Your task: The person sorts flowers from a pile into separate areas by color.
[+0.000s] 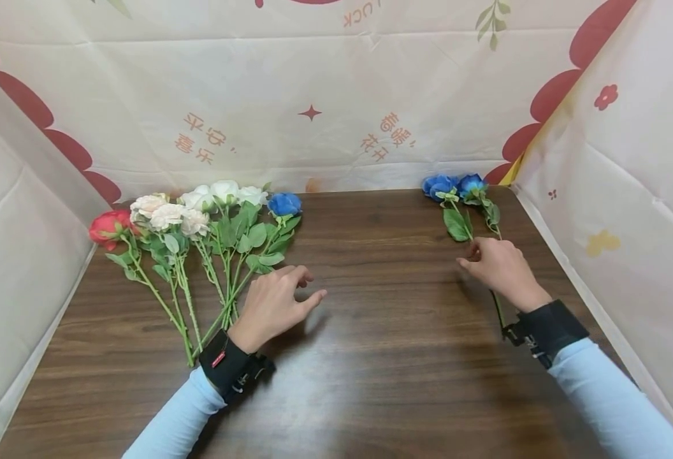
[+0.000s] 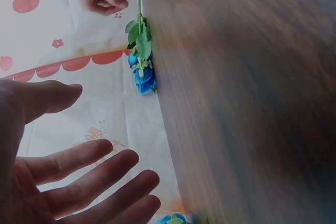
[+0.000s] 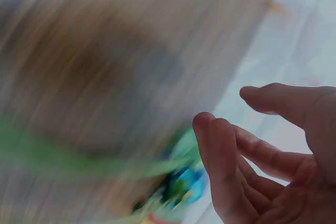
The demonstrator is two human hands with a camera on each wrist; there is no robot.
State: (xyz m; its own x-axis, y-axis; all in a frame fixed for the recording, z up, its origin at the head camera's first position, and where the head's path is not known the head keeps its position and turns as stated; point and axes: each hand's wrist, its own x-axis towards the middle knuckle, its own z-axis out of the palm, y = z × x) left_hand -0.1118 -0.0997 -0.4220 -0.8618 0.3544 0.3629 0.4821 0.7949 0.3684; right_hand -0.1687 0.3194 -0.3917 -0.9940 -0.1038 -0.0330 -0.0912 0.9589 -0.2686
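Observation:
Two artificial blue roses point(image 1: 440, 186) lie side by side at the back right of the table, their blooms close to the rear cloth. My right hand point(image 1: 499, 271) is over their stems and hides part of them. In the right wrist view, thumb and fingers point(image 3: 223, 150) stand apart with nothing between them; the blurred green stem passes beside them. My left hand point(image 1: 276, 303) hovers with spread, relaxed fingers by a row of artificial flowers, nearest the stem of another blue rose point(image 1: 285, 204). Its palm holds nothing in the left wrist view.
Left of that blue rose lie white roses point(image 1: 224, 191), pale pink flowers point(image 1: 167, 217) and a red rose point(image 1: 109, 228), their stems converging toward the front. Patterned cloth walls point(image 1: 325, 83) enclose the brown wooden table point(image 1: 371, 357) at the back and both sides.

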